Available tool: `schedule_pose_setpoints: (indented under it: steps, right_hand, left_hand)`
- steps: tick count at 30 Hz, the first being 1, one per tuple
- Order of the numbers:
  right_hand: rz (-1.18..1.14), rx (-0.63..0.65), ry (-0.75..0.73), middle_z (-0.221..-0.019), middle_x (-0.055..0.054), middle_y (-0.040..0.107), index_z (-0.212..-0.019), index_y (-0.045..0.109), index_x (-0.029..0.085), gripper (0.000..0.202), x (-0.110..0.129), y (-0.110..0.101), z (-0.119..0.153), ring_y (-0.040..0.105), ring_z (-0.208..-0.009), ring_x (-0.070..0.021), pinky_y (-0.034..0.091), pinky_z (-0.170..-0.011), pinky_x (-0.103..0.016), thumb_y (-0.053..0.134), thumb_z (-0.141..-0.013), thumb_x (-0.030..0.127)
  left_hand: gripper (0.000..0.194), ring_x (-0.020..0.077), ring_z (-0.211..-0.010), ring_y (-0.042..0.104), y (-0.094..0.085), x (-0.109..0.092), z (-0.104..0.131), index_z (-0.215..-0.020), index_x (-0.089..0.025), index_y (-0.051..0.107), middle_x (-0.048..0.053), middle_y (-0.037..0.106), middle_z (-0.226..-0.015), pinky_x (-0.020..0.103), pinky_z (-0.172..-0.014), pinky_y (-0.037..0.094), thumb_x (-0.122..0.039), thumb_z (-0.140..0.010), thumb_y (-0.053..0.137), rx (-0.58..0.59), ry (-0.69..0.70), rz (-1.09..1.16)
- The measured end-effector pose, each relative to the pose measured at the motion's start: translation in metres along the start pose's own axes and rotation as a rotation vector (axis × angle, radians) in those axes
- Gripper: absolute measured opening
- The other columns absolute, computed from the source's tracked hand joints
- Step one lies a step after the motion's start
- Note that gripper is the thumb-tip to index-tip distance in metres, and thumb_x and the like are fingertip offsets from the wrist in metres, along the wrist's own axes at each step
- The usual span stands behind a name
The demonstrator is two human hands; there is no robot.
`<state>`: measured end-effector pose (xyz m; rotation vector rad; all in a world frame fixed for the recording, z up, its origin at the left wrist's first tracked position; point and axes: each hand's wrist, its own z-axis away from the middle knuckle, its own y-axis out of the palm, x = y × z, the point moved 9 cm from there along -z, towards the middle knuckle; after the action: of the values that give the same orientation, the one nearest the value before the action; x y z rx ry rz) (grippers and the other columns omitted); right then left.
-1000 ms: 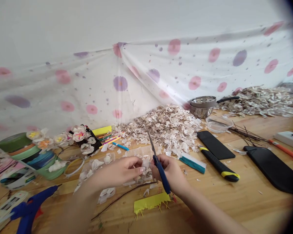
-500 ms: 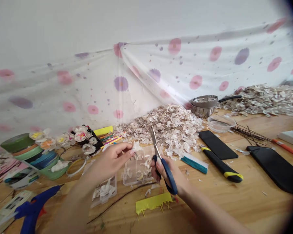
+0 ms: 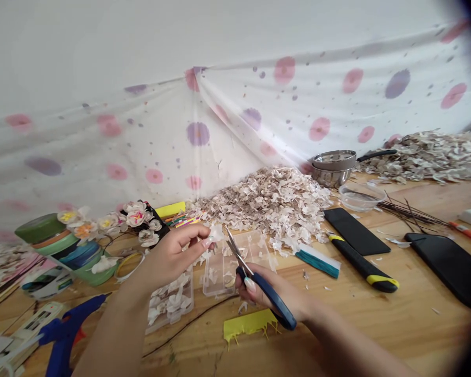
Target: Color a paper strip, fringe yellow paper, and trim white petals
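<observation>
A whitish, petal-like piece is pinched between the thumb and fingers of my left hand. Close by on the right, my right hand grips the dark blue handles of a pair of scissors. Their blades point up and left toward the piece and look slightly apart; I cannot tell whether they touch it. Below both hands lies a clear compartment box with loose petals inside. Another clear tray, holding white petals, is partly hidden by my left wrist.
A large heap of dry petals lies behind my hands. On the right are a black-and-yellow cutter, a black slab and thin sticks. A blue glue gun and stacked tape rolls are at left.
The scissors have swung from nearly upright to leaning left, bringing their tips nearer the petal-like piece. My left hand keeps its pinch. The view has shifted slightly.
</observation>
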<state>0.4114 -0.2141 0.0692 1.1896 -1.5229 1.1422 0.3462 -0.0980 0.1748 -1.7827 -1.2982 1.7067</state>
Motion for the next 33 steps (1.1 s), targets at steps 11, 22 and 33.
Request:
schedule_pose_setpoints:
  steps: [11, 22, 33]
  right_hand:
    - [-0.044, 0.078, 0.076, -0.072, 0.0, 0.041, -0.082, 0.049, 0.016, 0.063, 0.002, 0.004, 0.001, 0.036, -0.064, -0.0125, 0.032, -0.061, -0.027, 0.049, -0.073, 0.079]
    - [0.024, 0.102, 0.029, -0.079, -0.002, 0.044, -0.09, 0.048, 0.018, 0.063, 0.005, 0.003, 0.002, 0.04, -0.072, -0.0157, 0.038, -0.07, -0.03, 0.04, -0.077, 0.079]
    - [-0.005, 0.109, 0.048, -0.073, 0.0, 0.044, -0.087, 0.049, 0.017, 0.064, 0.001, 0.004, 0.001, 0.039, -0.066, -0.0132, 0.037, -0.062, -0.027, 0.041, -0.075, 0.08]
  left_hand:
    - [0.025, 0.0158, -0.077, 0.052, 0.015, 0.005, -0.001, -0.084, -0.019, 0.057, 0.0, 0.055, -0.08, 0.024, -0.07, 0.042, -0.041, -0.088, 0.045, 0.178, -0.037, 0.018]
    - [0.024, 0.0154, -0.074, 0.052, 0.014, 0.004, -0.001, -0.078, -0.019, 0.056, -0.001, 0.056, -0.076, 0.024, -0.069, 0.042, -0.04, -0.085, 0.047, 0.172, -0.033, 0.062]
    - [0.027, 0.0167, -0.078, 0.054, 0.023, 0.004, -0.003, -0.085, -0.019, 0.059, 0.0, 0.058, -0.081, 0.026, -0.072, 0.043, -0.042, -0.087, 0.044, 0.205, -0.041, 0.045]
